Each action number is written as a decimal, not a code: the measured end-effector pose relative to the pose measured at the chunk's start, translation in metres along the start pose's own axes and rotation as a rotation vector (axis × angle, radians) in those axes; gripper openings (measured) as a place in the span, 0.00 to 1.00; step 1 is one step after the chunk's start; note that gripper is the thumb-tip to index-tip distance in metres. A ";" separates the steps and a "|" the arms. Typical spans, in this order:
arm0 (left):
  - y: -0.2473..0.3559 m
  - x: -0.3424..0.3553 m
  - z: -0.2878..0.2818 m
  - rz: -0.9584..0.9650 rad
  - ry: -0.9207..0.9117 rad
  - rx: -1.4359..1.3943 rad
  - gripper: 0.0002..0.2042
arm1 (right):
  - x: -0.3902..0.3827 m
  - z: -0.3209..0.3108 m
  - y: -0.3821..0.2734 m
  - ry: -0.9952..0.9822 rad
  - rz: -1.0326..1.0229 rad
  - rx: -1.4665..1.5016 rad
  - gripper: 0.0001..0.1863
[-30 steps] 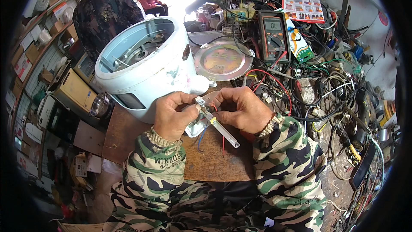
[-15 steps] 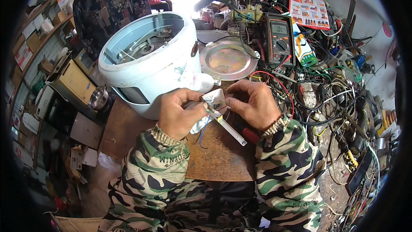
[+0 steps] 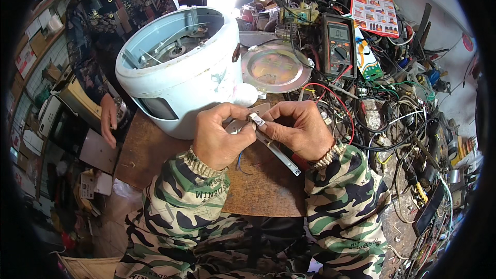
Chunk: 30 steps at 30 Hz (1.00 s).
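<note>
In a pinch, my left hand (image 3: 223, 132) holds a small metal part (image 3: 257, 119) with a bright tip, over the near side of the bench. The fingertips of my right hand (image 3: 302, 126) are closed on the same part from the other side. A long, narrow metal strip (image 3: 283, 158) slants from under my fingers towards the lower right; whether it joins the small part is hidden. Below my left hand a thin blue wire (image 3: 239, 164) dangles. Just beyond my hands stands a pale blue, round appliance housing (image 3: 181, 90), open at the top.
A round metal plate (image 3: 275, 70) lies behind my hands. To the right are a multimeter (image 3: 338, 46), red test leads and a heap of tangled cables (image 3: 408, 108). At the left edge of the wooden bench (image 3: 263, 196) another person's hand (image 3: 108, 119) hangs. Shelves line the left wall.
My right fingers have come in to meet the left ones on the small part. The white piece between my hands is now mostly hidden. The person at the left has moved closer, with a hand showing.
</note>
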<state>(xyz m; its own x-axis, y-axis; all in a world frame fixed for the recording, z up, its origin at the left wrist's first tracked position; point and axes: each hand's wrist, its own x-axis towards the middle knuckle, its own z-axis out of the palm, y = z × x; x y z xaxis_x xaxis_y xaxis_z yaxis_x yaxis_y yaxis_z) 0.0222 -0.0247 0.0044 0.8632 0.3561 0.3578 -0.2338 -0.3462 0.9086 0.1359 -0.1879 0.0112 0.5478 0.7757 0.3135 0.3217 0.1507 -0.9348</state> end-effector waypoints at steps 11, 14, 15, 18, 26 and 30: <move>-0.003 0.002 0.001 0.006 0.018 0.029 0.13 | -0.004 0.000 -0.009 0.071 0.003 0.064 0.06; -0.002 0.001 -0.001 0.003 0.063 0.010 0.12 | -0.001 0.000 -0.005 0.052 0.002 -0.038 0.07; -0.004 0.001 0.002 0.005 0.085 -0.026 0.11 | -0.001 0.000 0.001 0.048 -0.006 -0.088 0.07; -0.006 0.002 0.004 0.031 0.123 0.009 0.11 | 0.000 -0.001 0.003 0.160 -0.062 -0.237 0.10; -0.001 0.001 0.000 -0.025 0.113 -0.070 0.13 | 0.002 -0.047 0.006 0.116 0.047 -0.558 0.10; 0.001 0.002 0.000 -0.005 0.080 -0.078 0.14 | -0.004 -0.053 0.004 -0.072 0.116 -0.649 0.10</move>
<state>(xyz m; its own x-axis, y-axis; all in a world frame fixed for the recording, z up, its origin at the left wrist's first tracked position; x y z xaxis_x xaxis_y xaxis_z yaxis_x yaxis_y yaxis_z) 0.0233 -0.0245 0.0059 0.8269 0.4264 0.3667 -0.2666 -0.2768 0.9232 0.1761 -0.2230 0.0150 0.5610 0.8071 0.1837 0.6761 -0.3187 -0.6643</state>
